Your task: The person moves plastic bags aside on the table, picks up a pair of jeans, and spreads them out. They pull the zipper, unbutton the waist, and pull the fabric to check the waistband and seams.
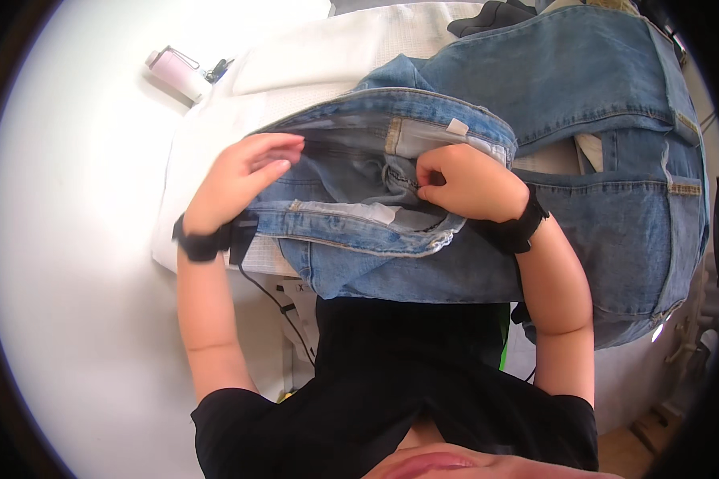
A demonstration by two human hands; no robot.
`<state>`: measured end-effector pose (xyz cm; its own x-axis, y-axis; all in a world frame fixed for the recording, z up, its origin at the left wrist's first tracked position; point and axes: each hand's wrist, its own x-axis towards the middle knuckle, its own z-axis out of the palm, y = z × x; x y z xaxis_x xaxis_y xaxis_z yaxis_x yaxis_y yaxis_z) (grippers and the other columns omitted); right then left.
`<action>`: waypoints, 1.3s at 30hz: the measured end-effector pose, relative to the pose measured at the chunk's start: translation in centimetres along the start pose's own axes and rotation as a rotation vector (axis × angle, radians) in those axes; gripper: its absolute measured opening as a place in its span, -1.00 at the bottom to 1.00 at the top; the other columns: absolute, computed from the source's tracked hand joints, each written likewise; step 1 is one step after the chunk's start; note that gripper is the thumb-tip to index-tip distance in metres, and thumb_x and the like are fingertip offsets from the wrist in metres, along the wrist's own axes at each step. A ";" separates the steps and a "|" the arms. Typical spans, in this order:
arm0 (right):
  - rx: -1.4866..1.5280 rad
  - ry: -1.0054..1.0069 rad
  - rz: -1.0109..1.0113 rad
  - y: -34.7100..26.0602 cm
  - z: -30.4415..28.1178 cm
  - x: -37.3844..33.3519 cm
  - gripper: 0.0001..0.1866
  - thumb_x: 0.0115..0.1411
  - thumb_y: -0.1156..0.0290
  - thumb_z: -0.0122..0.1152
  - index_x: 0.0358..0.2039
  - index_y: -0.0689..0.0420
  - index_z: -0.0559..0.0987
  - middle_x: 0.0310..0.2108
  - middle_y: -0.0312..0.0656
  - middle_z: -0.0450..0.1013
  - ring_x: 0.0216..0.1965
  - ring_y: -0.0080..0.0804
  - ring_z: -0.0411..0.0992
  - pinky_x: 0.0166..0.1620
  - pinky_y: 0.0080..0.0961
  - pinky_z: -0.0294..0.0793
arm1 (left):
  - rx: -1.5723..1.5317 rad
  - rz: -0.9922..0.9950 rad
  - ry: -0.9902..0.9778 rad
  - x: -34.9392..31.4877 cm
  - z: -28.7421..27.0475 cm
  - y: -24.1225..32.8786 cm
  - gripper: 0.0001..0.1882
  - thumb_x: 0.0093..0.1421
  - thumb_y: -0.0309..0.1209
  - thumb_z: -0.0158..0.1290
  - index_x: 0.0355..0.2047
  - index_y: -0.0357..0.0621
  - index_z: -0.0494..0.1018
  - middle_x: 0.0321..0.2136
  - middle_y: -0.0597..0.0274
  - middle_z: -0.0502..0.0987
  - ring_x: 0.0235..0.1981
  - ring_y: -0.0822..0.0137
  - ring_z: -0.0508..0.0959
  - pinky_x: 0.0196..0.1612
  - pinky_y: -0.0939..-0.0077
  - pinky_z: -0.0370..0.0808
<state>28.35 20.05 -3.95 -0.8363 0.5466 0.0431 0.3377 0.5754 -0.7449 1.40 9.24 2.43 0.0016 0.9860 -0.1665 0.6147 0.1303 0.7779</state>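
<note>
A pair of blue denim jeans (383, 289) lies across the table with its waistband spread open, showing the inside, white pocket lining and a dark seam. At the left end of the waistband is my left hand (244, 177), slightly blurred. Its fingers and thumb are apart and hold nothing. My right hand (473, 185) reaches inside the waist opening at the right. Its fingers curl closed against the fabric at the end of the dark inner seam; the fingertips are partly hidden. Both wrists wear black bands.
The table has a white textured cover (311, 57). More denim (623, 239) with tan stitched patches spreads to the right. A pale pink bottle (177, 73) with a strap lies at the upper left. Dark fabric (491, 17) sits at the far edge; a black cable (268, 291) hangs below my left wrist.
</note>
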 end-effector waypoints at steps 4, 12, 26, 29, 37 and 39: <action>0.010 -0.004 0.010 0.2 0.0 0.0 -0.90 -0.14 0.43 0.05 -0.62 0.19 0.47 -0.62 -0.06 0.40 -0.52 -0.15 0.38 -0.42 -0.40 0.34 | 0.142 0.237 0.386 -2.2 0.0 2.6 -0.48 -0.12 -0.43 0.13 -0.10 -0.29 0.29 -0.31 0.16 0.41 -0.22 0.32 0.37 -0.09 0.50 0.26; 0.002 0.035 -0.056 0.0 0.6 0.1 -0.90 -0.14 0.45 0.08 -0.60 0.20 0.45 -0.62 -0.08 0.39 -0.53 -0.19 0.37 -0.42 -0.43 0.32 | 0.242 -0.222 0.364 0.2 -2.1 -3.4 -0.67 0.06 -0.44 -0.05 -0.14 -0.28 0.30 -0.29 0.11 0.44 -0.28 0.27 0.41 -0.15 0.56 0.28; 0.450 0.488 -0.169 -1.2 -1.1 0.5 -0.45 0.03 0.09 0.10 -0.13 0.31 0.35 -0.25 -0.03 0.39 -0.18 -0.30 0.35 -0.12 -0.46 0.32 | -0.553 -0.017 0.100 -2.1 2.7 6.8 -0.51 0.02 -0.44 0.05 -0.06 -0.41 0.19 -0.20 0.10 0.39 -0.23 0.41 0.42 -0.14 0.57 0.35; 0.403 0.562 -0.247 -0.8 -0.2 0.6 -0.46 0.01 0.09 0.12 -0.17 0.32 0.38 -0.25 -0.02 0.39 -0.18 -0.26 0.35 -0.12 -0.45 0.31 | -0.634 -0.216 0.021 -1.7 3.1 6.8 -0.54 0.06 -0.44 -0.01 -0.04 -0.38 0.19 -0.18 0.11 0.39 -0.22 0.40 0.43 -0.16 0.55 0.38; 0.428 0.470 -0.014 -2.3 -1.2 -0.4 -0.49 -0.06 0.16 0.21 -0.21 0.29 0.41 -0.28 -0.09 0.41 -0.22 -0.34 0.36 -0.14 -0.49 0.31 | -1.118 -0.142 -0.062 -1.2 4.2 6.5 -0.59 0.21 -0.29 -0.22 -0.01 -0.30 0.17 -0.12 0.10 0.37 -0.18 0.32 0.44 -0.12 0.46 0.40; 0.566 0.417 -0.223 -1.9 -1.2 -0.3 -0.56 -0.03 0.21 0.19 -0.21 0.26 0.43 -0.31 -0.17 0.41 -0.25 -0.43 0.36 -0.15 -0.54 0.31 | -1.108 -0.133 -0.074 -1.1 4.1 6.3 -0.59 0.21 -0.29 -0.22 -0.01 -0.31 0.17 -0.13 0.11 0.37 -0.18 0.34 0.43 -0.12 0.49 0.39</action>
<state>28.49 19.49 -1.75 -0.5869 0.7043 0.3993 -0.1897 0.3598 -0.9135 8.53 8.58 4.97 0.0574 0.9536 -0.2955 -0.4289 0.2908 0.8553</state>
